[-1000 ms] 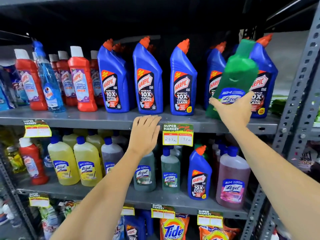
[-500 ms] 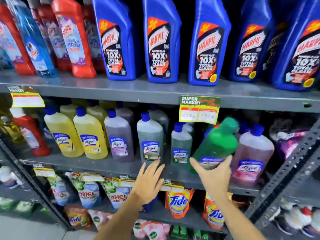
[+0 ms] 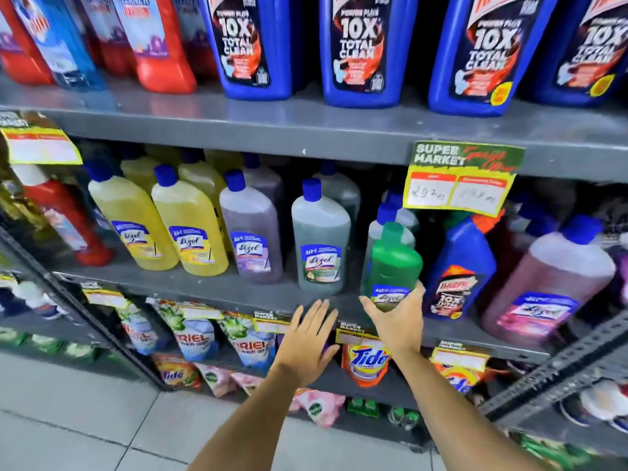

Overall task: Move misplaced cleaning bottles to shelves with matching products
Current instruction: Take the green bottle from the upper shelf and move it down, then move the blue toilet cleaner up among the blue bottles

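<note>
My right hand (image 3: 390, 317) grips the base of a green Lizol bottle (image 3: 394, 263), held upright at the front of the middle shelf (image 3: 265, 294). It sits between a grey-green Lizol bottle (image 3: 321, 239) and a blue Harpic bottle (image 3: 460, 266) that stands among the Lizol. My left hand (image 3: 311, 338) hovers open, fingers spread, just below the shelf's front edge. Yellow Lizol bottles (image 3: 163, 226), a purple one (image 3: 253, 239) and a pink one (image 3: 547, 283) line the same shelf. A red bottle (image 3: 64, 215) stands at its left end.
The top shelf (image 3: 306, 127) carries blue Harpic bottles (image 3: 360, 49) and red cleaner bottles (image 3: 156, 39). A yellow price tag (image 3: 458, 181) hangs from its edge. Ariel and Tide pouches (image 3: 367, 360) fill the lower shelf. Tiled floor (image 3: 85, 419) lies at the bottom left.
The green bottle came down from the top shelf to the middle Lizol shelf and now stands more upright. My left hand dropped from the top shelf's edge to below the middle shelf.
</note>
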`<state>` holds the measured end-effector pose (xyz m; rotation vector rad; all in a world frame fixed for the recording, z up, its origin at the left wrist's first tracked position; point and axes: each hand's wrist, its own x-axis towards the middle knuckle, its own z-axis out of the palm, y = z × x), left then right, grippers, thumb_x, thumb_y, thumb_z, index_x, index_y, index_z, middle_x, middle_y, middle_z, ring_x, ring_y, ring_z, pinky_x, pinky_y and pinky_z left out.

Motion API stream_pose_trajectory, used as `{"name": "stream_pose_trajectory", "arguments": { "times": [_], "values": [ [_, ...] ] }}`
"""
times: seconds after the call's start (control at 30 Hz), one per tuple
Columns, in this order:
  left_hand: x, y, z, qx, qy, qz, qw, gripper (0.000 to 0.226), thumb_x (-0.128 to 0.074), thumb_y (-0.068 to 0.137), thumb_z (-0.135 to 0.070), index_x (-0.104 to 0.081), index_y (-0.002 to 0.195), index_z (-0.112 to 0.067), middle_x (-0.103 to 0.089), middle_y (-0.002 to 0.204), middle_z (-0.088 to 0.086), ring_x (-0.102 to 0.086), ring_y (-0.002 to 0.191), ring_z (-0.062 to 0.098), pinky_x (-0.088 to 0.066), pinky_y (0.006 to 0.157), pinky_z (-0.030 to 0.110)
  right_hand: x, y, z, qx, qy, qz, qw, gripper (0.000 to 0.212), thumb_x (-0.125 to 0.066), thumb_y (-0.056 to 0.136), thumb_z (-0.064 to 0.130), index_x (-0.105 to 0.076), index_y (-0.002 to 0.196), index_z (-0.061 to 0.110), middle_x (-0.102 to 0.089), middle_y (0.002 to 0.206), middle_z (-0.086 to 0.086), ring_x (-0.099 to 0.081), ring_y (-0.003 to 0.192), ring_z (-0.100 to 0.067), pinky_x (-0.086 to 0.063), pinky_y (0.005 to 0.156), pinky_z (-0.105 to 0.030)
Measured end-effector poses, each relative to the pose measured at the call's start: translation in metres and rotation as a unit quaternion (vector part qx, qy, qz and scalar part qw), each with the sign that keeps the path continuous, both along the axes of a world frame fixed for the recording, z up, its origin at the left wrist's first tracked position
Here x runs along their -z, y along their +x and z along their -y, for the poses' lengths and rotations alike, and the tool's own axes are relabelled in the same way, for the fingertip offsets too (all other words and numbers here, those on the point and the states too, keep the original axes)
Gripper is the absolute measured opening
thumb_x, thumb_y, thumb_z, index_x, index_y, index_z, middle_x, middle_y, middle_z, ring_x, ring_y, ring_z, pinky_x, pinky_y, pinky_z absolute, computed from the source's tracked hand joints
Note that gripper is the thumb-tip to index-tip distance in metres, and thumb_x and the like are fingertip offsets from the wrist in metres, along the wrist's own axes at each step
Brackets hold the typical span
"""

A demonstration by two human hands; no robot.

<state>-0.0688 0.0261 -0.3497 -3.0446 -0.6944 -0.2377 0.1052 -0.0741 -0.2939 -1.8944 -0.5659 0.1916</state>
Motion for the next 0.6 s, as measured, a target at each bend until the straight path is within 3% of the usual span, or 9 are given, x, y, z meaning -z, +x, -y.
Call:
{"name": "stream_pose_trajectory", "arguments": {
  "times": [0.13,0.23,0.3,0.37,0.5,0.6],
  "values": [
    [-0.001,0.001,0.002,0.0,-0.007,0.015,1.0,0.064,-0.047,0.098,-0.044,-0.032,0.149,-0.01,-0.032,0.157,0.013,-0.026,0.145,0.029,-0.02,0.118,0.054,0.01,-0.016,0.026,0.001,0.017,0.021,1.0,0.108,-0.091,0.056,0.048,-0.033,0.142,0.018,-0.051,0.126,0.0,-0.051,0.114,-0.013,-0.043,0.097,-0.029],
    [-0.001,0.0,0.003,0.004,-0.012,0.022,1.0,0.063,-0.043,0.099,-0.044,-0.029,0.151,-0.011,-0.028,0.159,0.012,-0.021,0.147,0.028,-0.017,0.119,0.053,0.016,-0.019,0.056,0.11,0.099,0.102,0.984,0.086,-0.076,0.073,0.057,-0.041,0.138,0.012,-0.051,0.129,-0.007,-0.048,0.121,-0.022,-0.038,0.104,-0.032],
    [-0.001,-0.001,0.003,0.0,-0.006,0.016,1.0,0.063,-0.037,0.101,-0.046,-0.022,0.153,-0.012,-0.02,0.161,0.011,-0.014,0.149,0.027,-0.012,0.12,0.05,0.01,0.001,0.067,0.19,0.11,0.154,0.963,0.076,-0.072,0.08,0.049,-0.044,0.134,0.004,-0.051,0.128,-0.018,-0.046,0.121,-0.036,-0.032,0.105,-0.037],
    [-0.001,-0.001,0.003,-0.001,-0.006,0.008,1.0,0.064,-0.034,0.102,-0.046,-0.017,0.154,-0.014,-0.014,0.163,0.009,-0.009,0.15,0.025,-0.006,0.121,0.048,-0.002,0.025,0.066,0.226,0.072,0.148,0.96,0.086,-0.077,0.075,0.045,-0.04,0.137,-0.001,-0.049,0.13,-0.024,-0.044,0.123,-0.041,-0.03,0.107,-0.044],
    [-0.002,-0.002,-0.001,0.005,-0.019,0.009,1.0,0.062,-0.036,0.102,-0.042,-0.016,0.154,-0.015,-0.014,0.163,0.009,-0.009,0.15,0.025,-0.002,0.121,0.046,-0.019,0.054,0.049,0.162,0.014,0.064,0.985,0.123,-0.09,0.058,0.045,-0.019,0.151,0.005,-0.04,0.143,-0.022,-0.037,0.135,-0.037,-0.032,0.113,-0.049],
    [-0.005,-0.003,-0.003,0.012,-0.015,-0.006,1.0,0.063,-0.031,0.103,-0.044,-0.01,0.155,-0.016,-0.008,0.163,0.008,-0.005,0.15,0.024,-0.001,0.121,0.045,-0.02,0.066,0.037,0.171,0.025,0.034,0.984,0.129,-0.092,0.054,0.043,-0.015,0.153,0.012,-0.037,0.149,-0.017,-0.038,0.137,-0.033,-0.035,0.112,-0.045]
  ]
}}
